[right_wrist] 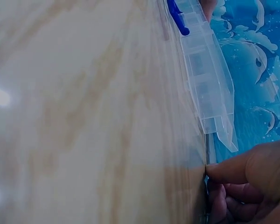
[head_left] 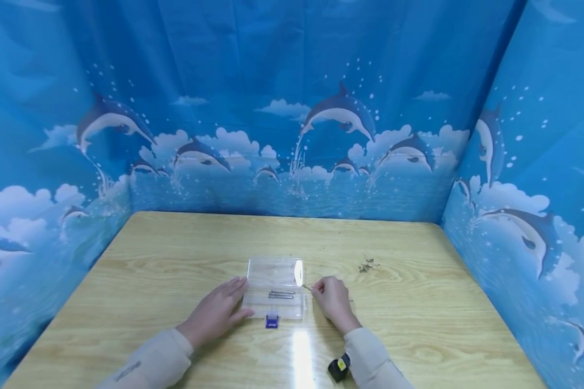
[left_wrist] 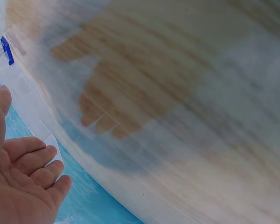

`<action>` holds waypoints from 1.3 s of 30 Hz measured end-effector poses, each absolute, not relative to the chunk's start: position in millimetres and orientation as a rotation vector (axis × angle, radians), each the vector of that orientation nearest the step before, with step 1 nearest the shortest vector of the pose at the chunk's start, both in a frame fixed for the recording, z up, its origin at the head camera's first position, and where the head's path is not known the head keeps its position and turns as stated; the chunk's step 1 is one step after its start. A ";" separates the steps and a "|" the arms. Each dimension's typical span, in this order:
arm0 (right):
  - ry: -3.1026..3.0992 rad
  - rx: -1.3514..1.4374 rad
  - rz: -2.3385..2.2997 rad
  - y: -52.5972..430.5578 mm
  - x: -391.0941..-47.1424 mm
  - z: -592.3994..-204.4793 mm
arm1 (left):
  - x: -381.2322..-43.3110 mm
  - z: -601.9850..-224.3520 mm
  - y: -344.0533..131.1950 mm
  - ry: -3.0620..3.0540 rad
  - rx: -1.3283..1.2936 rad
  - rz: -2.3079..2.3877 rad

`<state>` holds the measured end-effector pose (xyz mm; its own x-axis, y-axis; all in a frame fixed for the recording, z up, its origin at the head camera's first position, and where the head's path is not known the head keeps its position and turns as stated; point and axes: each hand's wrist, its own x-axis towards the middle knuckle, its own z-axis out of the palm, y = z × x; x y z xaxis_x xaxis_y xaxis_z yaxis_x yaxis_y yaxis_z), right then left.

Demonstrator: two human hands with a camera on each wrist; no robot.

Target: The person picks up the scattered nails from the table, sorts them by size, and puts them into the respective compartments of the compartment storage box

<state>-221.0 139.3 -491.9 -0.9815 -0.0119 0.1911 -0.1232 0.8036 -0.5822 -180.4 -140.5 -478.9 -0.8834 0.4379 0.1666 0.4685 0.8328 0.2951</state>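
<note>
A clear plastic box [head_left: 274,270] lies with its lid folded back on the table, its blue latch [head_left: 272,322] at the front. Several long metal nails [head_left: 282,295] lie side by side inside it. My left hand [head_left: 216,313] rests against the box's left side, fingers extended at the edge and thumb near the front corner. Just off the right side, my right hand [head_left: 334,302] pinches a thin nail [right_wrist: 207,147] between thumb and forefinger. In the head view its tip points toward the box; its other end is hidden by the fingers.
A small pile of thin dark metal pieces [head_left: 368,265] lies on the wooden table [head_left: 185,243], right of the box. Beside the right sleeve sits a black tape measure [head_left: 339,367] with a yellow label. A blue dolphin-print curtain [head_left: 272,108] surrounds the table's back and sides.
</note>
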 end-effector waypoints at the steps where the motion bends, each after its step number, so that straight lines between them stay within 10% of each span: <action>1: -2.813 0.106 0.921 138.9 -220.9 -492.2 | -180.3 -478.9 -140.5 -2.919 -0.721 -0.510; 39: -2.801 -0.186 1.179 153.1 -221.5 -468.4 | -181.9 -481.6 -140.8 -2.908 -0.707 -0.495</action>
<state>-221.5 153.1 -468.4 -0.9879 0.1497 0.0415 0.0750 0.6933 -0.7168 -181.9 -140.8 -481.6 -0.8860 0.4278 0.1790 0.4629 0.8386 0.2870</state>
